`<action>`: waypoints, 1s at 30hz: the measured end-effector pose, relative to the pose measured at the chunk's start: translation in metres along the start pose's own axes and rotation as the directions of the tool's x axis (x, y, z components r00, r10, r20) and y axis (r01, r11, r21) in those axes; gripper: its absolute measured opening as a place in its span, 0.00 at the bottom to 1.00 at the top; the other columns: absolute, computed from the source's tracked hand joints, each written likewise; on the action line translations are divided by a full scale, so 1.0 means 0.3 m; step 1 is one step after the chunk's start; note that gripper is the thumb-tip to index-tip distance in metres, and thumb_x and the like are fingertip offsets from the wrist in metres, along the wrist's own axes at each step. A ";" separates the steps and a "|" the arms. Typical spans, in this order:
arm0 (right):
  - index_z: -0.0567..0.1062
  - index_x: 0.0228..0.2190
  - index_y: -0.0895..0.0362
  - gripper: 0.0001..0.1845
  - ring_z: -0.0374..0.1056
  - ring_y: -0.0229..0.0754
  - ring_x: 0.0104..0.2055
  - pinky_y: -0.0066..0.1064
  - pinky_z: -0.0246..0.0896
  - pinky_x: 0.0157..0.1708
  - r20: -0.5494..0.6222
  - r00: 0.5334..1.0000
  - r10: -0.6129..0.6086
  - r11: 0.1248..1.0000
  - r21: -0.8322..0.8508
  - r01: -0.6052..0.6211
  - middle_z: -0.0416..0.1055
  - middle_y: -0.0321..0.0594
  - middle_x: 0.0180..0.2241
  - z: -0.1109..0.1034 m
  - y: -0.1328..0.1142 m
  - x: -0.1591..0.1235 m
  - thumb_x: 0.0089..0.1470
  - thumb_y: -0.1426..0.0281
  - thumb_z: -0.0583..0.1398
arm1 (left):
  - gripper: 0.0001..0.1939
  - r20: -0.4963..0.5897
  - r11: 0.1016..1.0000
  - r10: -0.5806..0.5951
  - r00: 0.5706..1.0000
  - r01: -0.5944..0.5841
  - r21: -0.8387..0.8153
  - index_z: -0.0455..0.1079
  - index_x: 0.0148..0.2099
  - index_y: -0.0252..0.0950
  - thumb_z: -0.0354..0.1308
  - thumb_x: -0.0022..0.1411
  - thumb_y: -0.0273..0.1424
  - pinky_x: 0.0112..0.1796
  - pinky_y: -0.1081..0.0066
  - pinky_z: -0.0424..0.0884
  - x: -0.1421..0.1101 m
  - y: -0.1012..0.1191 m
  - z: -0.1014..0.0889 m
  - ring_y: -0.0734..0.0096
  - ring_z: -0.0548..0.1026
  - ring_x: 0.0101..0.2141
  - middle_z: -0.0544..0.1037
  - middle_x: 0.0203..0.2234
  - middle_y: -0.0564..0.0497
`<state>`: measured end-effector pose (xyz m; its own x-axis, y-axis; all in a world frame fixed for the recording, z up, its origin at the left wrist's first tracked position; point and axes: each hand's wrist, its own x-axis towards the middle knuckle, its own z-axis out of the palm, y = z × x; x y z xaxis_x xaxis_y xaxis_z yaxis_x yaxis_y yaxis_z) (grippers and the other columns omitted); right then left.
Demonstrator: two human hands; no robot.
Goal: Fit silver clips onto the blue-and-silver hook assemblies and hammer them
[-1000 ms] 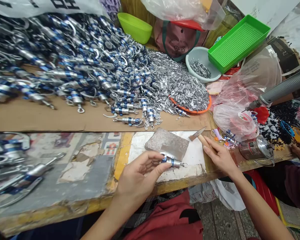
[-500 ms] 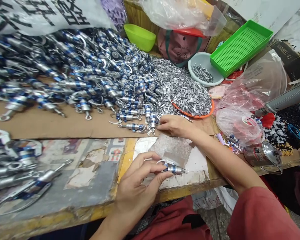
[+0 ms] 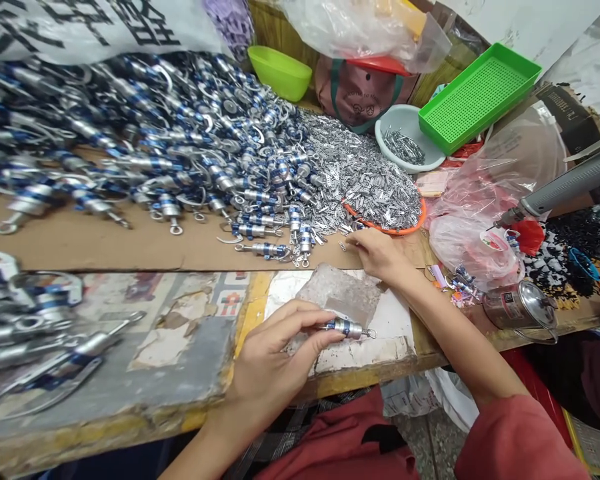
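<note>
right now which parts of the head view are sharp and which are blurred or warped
Head view: the left hand holding the blue-banded metal fitting and the right hand by the small metal tabs are sharp; the fittings at the left edge smear with blur; the table edge bows from wide-angle distortion; light is soft, shadows faint.

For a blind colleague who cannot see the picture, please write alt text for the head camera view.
The left hand pinches a small silver-and-blue metal clasp over a flat grey stone block, while the right hand touches loose small silver metal tabs heaped on brown cardboard. A large pile of silver-and-blue clasps lies behind.
</note>
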<state>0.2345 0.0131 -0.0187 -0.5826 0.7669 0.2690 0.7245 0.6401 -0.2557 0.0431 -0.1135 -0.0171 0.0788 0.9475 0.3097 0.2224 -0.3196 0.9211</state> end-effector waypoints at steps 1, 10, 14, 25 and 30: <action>0.67 0.33 0.59 0.11 0.65 0.38 0.35 0.31 0.62 0.37 -0.046 0.999 0.029 0.999 0.032 -0.028 0.70 0.41 0.32 -0.016 -0.014 -0.018 0.51 0.83 0.49 | 0.07 -0.007 1.000 -0.028 1.000 0.028 -0.010 0.74 0.36 0.39 0.62 0.52 0.26 0.31 0.77 0.70 -0.004 -0.004 0.003 0.76 0.73 0.26 0.75 0.26 0.55; 0.68 0.36 0.55 0.12 0.71 0.33 0.32 0.25 0.68 0.34 -0.251 0.939 0.233 0.744 0.668 -0.006 0.72 0.35 0.30 -0.119 -0.308 -0.213 0.51 0.81 0.58 | 0.17 -0.009 0.995 -0.041 0.999 0.040 -0.089 0.74 0.43 0.42 0.64 0.49 0.24 0.31 0.79 0.70 0.003 0.022 0.003 0.78 0.73 0.26 0.75 0.24 0.58; 0.68 0.36 0.57 0.10 0.71 0.36 0.35 0.29 0.69 0.35 -0.261 0.961 0.093 0.772 0.628 0.096 0.73 0.39 0.30 -0.109 -0.329 -0.245 0.53 0.82 0.55 | 0.19 0.009 0.990 -0.001 1.000 0.003 -0.138 0.75 0.43 0.45 0.64 0.48 0.22 0.30 0.81 0.69 0.007 0.035 -0.007 0.79 0.73 0.25 0.75 0.23 0.58; 0.68 0.38 0.60 0.16 0.70 0.35 0.43 0.28 0.67 0.44 -0.266 0.948 -0.175 0.785 0.543 0.298 0.75 0.44 0.34 -0.128 -0.332 -0.255 0.52 0.86 0.49 | 0.19 0.057 0.960 -0.036 0.998 0.050 -0.275 0.77 0.37 0.48 0.61 0.48 0.17 0.26 0.82 0.69 0.009 0.062 -0.020 0.80 0.73 0.25 0.77 0.24 0.57; 0.68 0.39 0.59 0.10 0.69 0.39 0.45 0.31 0.68 0.43 -0.300 0.950 -0.081 0.874 0.436 0.212 0.72 0.48 0.40 -0.127 -0.332 -0.291 0.53 0.77 0.58 | 0.13 0.137 0.886 -0.257 0.957 0.290 -0.362 0.78 0.30 0.50 0.64 0.48 0.23 0.27 0.83 0.69 0.004 0.058 -0.025 0.79 0.74 0.26 0.77 0.23 0.58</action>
<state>0.2274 -0.1194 0.0187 -0.5016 0.6633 0.5554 0.3490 0.7426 -0.5717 0.0398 -0.1179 0.0011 0.1510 0.9882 0.0269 -0.1314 -0.0069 0.9913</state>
